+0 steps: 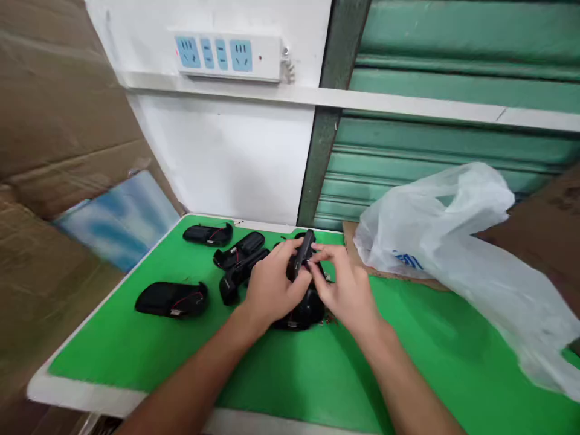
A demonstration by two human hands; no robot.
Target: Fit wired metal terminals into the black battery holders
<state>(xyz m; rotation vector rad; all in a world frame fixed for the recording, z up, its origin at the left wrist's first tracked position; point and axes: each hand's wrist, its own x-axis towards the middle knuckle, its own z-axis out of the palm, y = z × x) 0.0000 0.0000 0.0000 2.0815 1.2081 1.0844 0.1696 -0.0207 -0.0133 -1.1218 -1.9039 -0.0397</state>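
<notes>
Casing (305, 246) held up above the green mat (190, 356)

The small black casing is near the back of the mat, raised and tilted, its long side running away from the person. The left hand (272, 284) grips it from the left, thumb on the near end and fingers curled round the far side, closed firmly enough to keep it up. The right hand (348, 290) meets it from the right with forefinger and thumb bent inward, their tips drawn close together at its edge. Something tiny and shiny shows by that thumb; it may be a small part in a pinch, but the blur makes this hard to tell.

Directly below the hands lies a black shell (308, 311), partly covered by them, with small metallic bits (330, 318) just beside it on the right. To the left, three open shells rest on the mat: one at the back (207, 234), one nearer the middle (240, 249) and one toward the front (171, 299). Each has thin red wire inside. A curved black part (230, 289) lies against the middle one.

On the right, a translucent plastic bag (399, 229) slumps over a cardboard piece (351, 241), blue lettering near its bottom.
</notes>
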